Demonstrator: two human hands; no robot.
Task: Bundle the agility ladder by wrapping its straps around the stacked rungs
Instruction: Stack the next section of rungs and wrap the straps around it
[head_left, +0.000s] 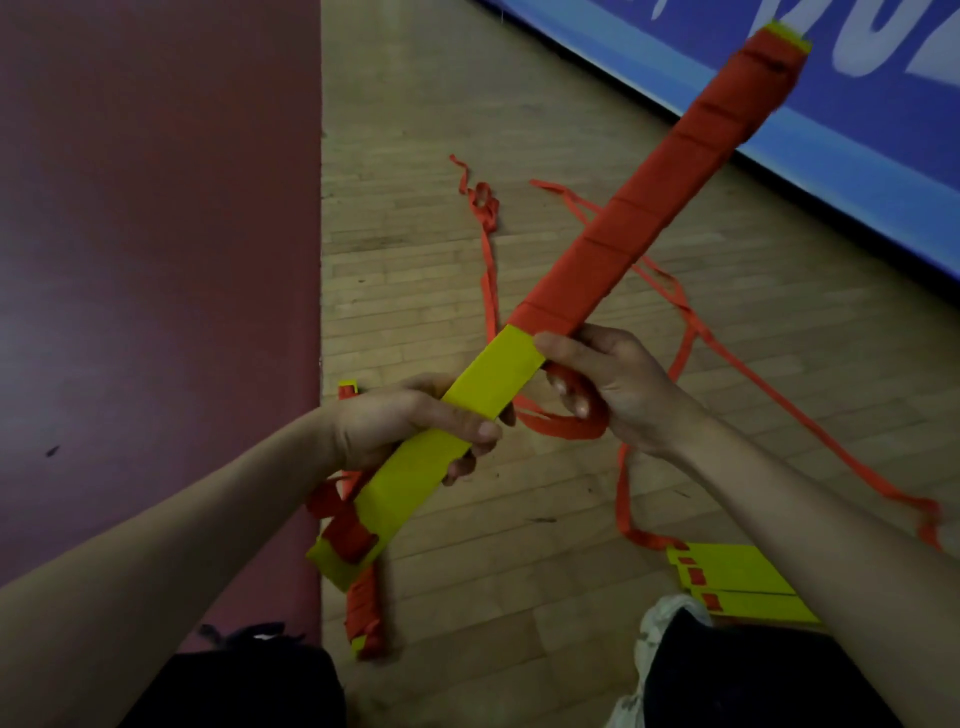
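A stack of yellow rungs (488, 387) slants from lower left to upper right in front of me. Its upper half carries tight turns of the orange strap (649, 208). My left hand (415, 426) grips the bare yellow part around the middle. My right hand (608, 384) holds the strap just below the last turn, thumb pressed on the edge of the wrapping, fingers curled round a loop of strap (566, 426). The loose strap (769, 395) trails over the floor to the right.
A second stack of yellow rungs (737, 582) lies on the wooden floor by my right knee. More loose strap (485, 244) lies ahead. A dark red mat (156, 260) covers the left side. A blue banner (779, 104) runs along the upper right.
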